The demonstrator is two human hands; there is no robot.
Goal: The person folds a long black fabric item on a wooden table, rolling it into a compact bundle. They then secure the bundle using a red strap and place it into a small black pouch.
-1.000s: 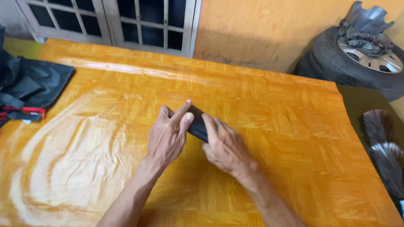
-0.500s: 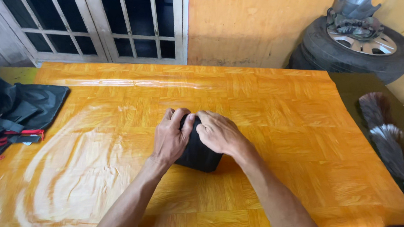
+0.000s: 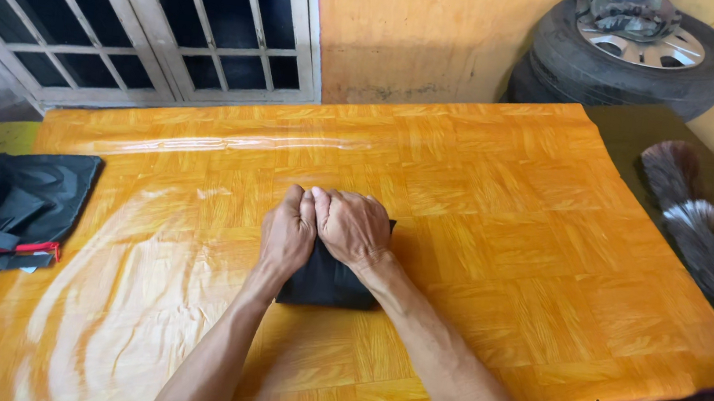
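Black cloth (image 3: 326,281) — apparently folded — under both fists.

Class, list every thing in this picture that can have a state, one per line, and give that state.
Black cloth: folded into a small flat bundle, pressed down on the table.
Left hand: curled, knuckles up, pressing the cloth.
Right hand: curled, touching the left hand, pressing the cloth.
Table cover: spread flat, glossy.
Black clothes: heaped loosely at the table's left edge.
Feather duster: lying flat.
Tyre: lying flat by the wall.
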